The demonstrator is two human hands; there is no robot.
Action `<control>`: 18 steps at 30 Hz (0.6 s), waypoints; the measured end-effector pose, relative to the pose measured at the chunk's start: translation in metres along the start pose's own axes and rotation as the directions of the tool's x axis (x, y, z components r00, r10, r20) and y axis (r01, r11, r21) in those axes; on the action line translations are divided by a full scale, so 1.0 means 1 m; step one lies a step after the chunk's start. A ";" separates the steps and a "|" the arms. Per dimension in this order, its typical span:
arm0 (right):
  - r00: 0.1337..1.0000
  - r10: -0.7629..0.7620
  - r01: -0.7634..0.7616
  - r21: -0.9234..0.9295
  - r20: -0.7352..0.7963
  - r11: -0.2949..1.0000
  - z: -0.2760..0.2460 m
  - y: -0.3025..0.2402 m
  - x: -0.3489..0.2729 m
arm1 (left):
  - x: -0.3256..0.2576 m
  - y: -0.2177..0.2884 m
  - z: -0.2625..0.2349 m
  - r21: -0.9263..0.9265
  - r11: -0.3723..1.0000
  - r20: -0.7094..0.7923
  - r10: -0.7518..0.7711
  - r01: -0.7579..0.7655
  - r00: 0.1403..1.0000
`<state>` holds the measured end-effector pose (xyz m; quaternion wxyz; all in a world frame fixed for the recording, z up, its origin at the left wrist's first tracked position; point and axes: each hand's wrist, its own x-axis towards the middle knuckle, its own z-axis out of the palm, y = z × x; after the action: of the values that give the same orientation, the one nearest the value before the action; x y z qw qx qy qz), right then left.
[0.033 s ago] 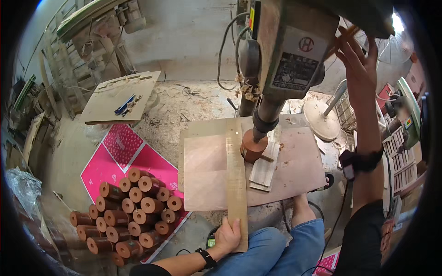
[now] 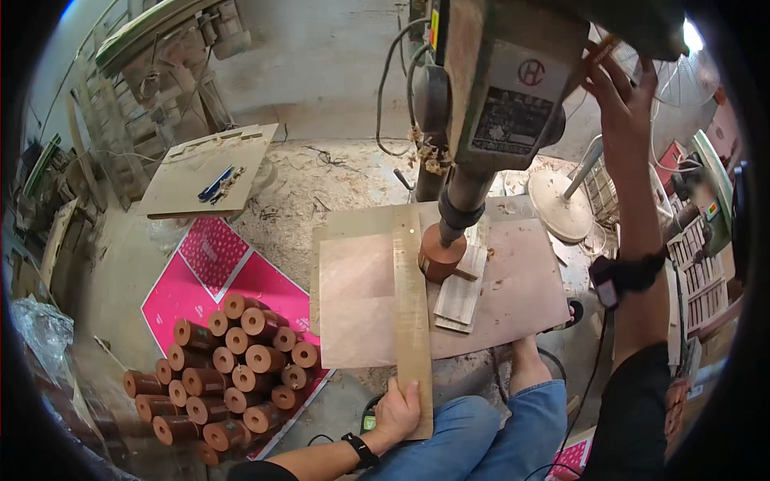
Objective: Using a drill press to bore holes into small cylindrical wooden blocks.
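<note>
My left hand (image 2: 397, 410) grips the near end of a long narrow wooden strip (image 2: 411, 305), which runs away from me across the drill press table (image 2: 521, 305). Its far end lies just left of a brown wooden cylinder (image 2: 439, 255) that stands under the spindle of the grey drill press (image 2: 497, 96). Beside the cylinder lie a few short pale slats (image 2: 464, 293). My right hand (image 2: 622, 88) is raised high, its fingers closed on the press's lever (image 2: 597, 50) at the head's upper right. A black watch sits on each wrist.
Several brown wooden cylinders (image 2: 233, 361) are stacked on a pink sheet (image 2: 200, 280) on the floor at left. A board with a blue tool (image 2: 210, 170) lies farther back. A round metal stand base (image 2: 561, 204) and racks of small parts (image 2: 698, 264) are at right. My jeans-clad knees (image 2: 497, 433) are below the table.
</note>
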<state>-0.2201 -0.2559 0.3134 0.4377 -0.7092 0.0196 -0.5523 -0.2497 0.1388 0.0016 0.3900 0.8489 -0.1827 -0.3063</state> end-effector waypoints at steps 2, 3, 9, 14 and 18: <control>0.997 -0.048 0.053 -0.097 0.054 0.994 -0.003 0.029 0.019 | 0.000 0.001 0.000 0.001 1.000 -0.013 0.005 -0.005 1.000; 0.990 0.010 0.033 -0.292 0.143 0.956 -0.009 0.042 0.019 | 0.000 0.001 0.000 -0.010 1.000 -0.001 0.004 -0.004 1.000; 0.764 0.637 -0.636 -0.048 0.098 0.770 -0.004 0.091 -0.064 | 0.000 -0.002 0.001 -0.024 0.999 -0.011 0.027 -0.028 1.000; 0.684 0.702 -0.578 -0.440 0.198 0.687 -0.024 -0.013 -0.111 | 0.001 -0.004 0.003 -0.025 0.999 -0.004 0.035 -0.035 0.999; 0.748 0.655 -0.516 -0.528 0.107 0.675 -0.026 -0.090 -0.091 | -0.002 -0.003 0.002 -0.017 0.998 -0.009 0.058 -0.058 0.998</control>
<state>-0.3175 -0.1701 0.3017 0.4070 -0.8198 0.3165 -0.2494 -0.2519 0.1409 -0.0013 0.4069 0.8412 -0.2031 -0.2926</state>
